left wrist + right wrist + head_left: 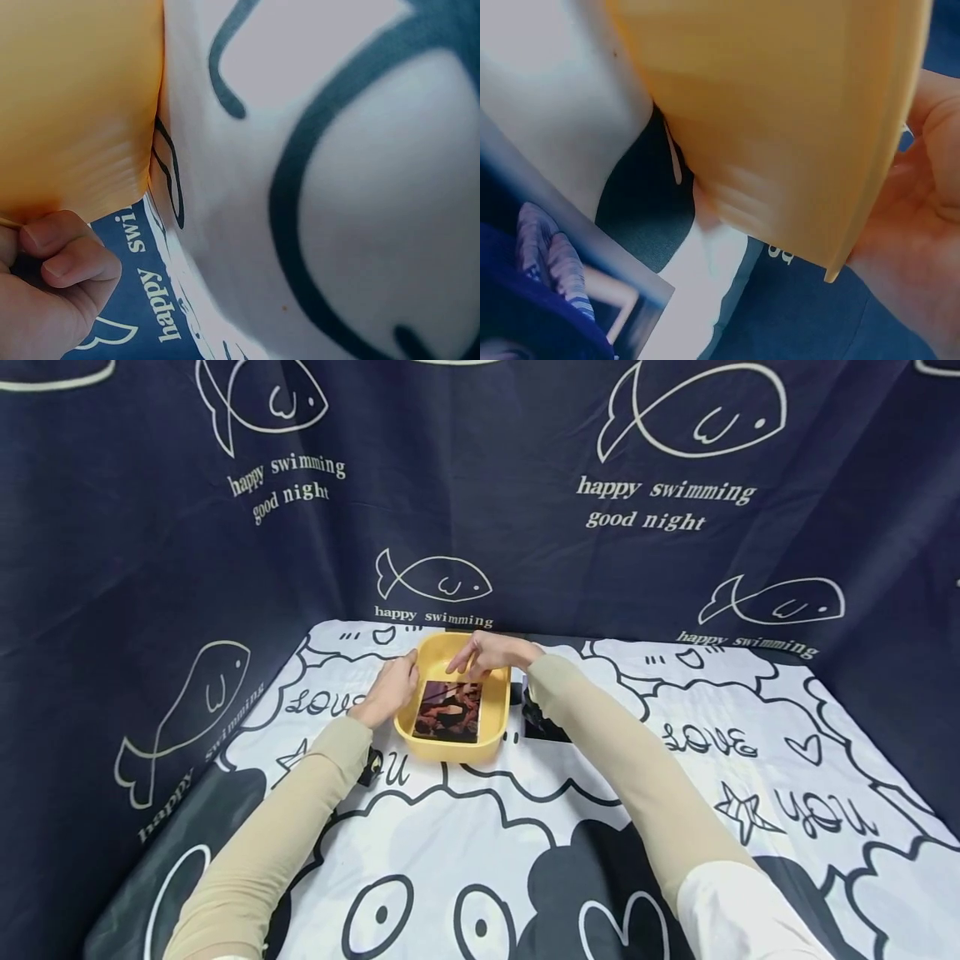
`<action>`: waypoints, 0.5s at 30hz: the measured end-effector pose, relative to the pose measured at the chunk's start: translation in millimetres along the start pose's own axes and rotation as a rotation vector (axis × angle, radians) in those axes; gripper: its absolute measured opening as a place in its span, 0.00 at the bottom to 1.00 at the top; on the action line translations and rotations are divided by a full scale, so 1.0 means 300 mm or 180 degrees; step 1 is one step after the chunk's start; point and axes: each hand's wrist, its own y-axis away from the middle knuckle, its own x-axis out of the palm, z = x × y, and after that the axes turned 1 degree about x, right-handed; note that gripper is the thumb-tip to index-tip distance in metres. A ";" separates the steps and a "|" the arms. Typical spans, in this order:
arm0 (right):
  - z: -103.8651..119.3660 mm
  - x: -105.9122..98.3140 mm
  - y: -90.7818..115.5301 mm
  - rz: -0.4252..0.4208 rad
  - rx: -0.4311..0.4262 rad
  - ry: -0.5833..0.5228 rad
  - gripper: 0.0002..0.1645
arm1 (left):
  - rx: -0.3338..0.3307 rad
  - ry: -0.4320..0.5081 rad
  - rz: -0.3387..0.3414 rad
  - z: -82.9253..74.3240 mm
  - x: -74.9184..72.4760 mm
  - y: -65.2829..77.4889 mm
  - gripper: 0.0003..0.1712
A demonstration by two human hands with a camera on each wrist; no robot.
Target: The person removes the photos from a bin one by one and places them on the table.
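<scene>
A yellow plastic basin [491, 742] with rounded corners stands on the table toward the back. Inside it lies a rectangular picture [450, 710] printed in dark reds and browns. My left hand [393, 687] grips the basin's left rim; its curled fingers show at the rim in the left wrist view. Reaching over the far right rim, my right hand [487, 653] has its fingers extended down into the basin, above the picture's far edge. In the right wrist view the basin wall hides most of those fingers.
Right of the basin, another dark printed picture [570, 292] lies on the cloth, partly covered by my right forearm in the head view. A white cartoon-patterned cloth [435, 843] covers the table. Navy curtains [525, 460] printed with fish rise behind and at both sides.
</scene>
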 end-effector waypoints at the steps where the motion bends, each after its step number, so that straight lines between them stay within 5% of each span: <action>1: 0.000 0.001 -0.002 0.0003 0.0016 0.0059 0.26 | 0.0016 -0.0008 -0.0010 0.000 0.001 -0.001 0.27; 15: 0.001 0.013 -0.017 0.0094 0.0246 0.0667 0.25 | 0.0028 -0.0040 -0.0002 0.004 0.007 -0.001 0.27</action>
